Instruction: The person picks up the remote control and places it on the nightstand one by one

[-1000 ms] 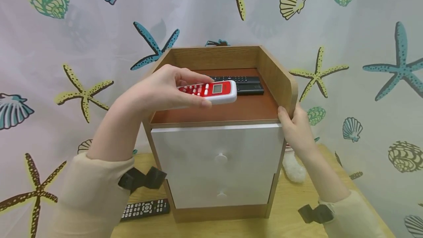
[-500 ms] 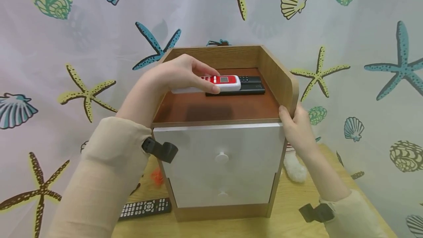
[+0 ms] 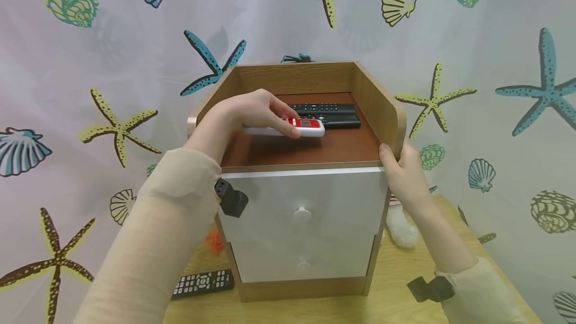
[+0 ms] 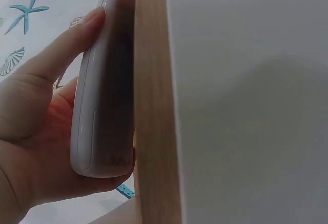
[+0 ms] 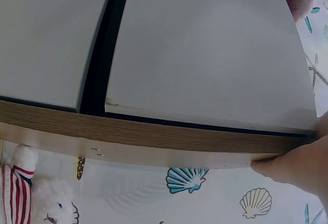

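Your left hand [image 3: 260, 109] reaches in over the cabinet's [image 3: 270, 214] front left, thumb and fingers pinching the red-white remote [image 3: 310, 129] above the top board [image 3: 346, 148]; your right hand [image 3: 404, 170] grips the right side panel [image 3: 382, 96]. Left wrist view adds the remote's underside [image 4: 113, 106]. Bare board separates black remotes [image 3: 341, 122] from front edge [image 3: 315, 166].

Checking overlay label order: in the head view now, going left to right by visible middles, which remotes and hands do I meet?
Lone black remote → left hand → red-and-white remote in its grip → two black remotes lying side by side → right hand.
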Motion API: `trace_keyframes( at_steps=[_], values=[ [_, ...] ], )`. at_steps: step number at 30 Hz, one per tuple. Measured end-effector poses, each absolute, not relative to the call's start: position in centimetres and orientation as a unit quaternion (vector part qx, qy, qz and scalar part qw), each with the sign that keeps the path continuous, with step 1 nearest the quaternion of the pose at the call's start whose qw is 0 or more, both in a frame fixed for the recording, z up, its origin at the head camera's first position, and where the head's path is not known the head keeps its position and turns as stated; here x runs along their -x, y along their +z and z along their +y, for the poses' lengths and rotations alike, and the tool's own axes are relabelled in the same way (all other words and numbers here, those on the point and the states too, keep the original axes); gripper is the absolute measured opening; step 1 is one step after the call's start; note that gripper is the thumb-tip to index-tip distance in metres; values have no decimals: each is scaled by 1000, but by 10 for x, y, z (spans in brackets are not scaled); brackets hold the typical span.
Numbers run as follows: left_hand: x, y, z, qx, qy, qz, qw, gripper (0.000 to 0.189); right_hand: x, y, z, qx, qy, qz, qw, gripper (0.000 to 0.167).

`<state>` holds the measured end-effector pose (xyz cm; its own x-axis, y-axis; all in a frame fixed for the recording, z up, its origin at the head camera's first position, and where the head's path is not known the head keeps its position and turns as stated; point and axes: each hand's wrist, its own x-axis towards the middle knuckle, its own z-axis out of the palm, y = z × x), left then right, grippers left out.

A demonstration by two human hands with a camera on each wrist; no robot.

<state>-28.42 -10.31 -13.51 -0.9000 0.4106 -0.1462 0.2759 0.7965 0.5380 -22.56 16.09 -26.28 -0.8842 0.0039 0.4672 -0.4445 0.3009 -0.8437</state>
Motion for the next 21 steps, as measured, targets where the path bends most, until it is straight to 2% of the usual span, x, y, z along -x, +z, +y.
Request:
trace_keyframes(
  at_steps=[21],
  values=[
    [301, -136, -109, -150, 237, 944, 174, 52, 225, -263, 161, -140, 572, -784, 198, 45]
  ],
)
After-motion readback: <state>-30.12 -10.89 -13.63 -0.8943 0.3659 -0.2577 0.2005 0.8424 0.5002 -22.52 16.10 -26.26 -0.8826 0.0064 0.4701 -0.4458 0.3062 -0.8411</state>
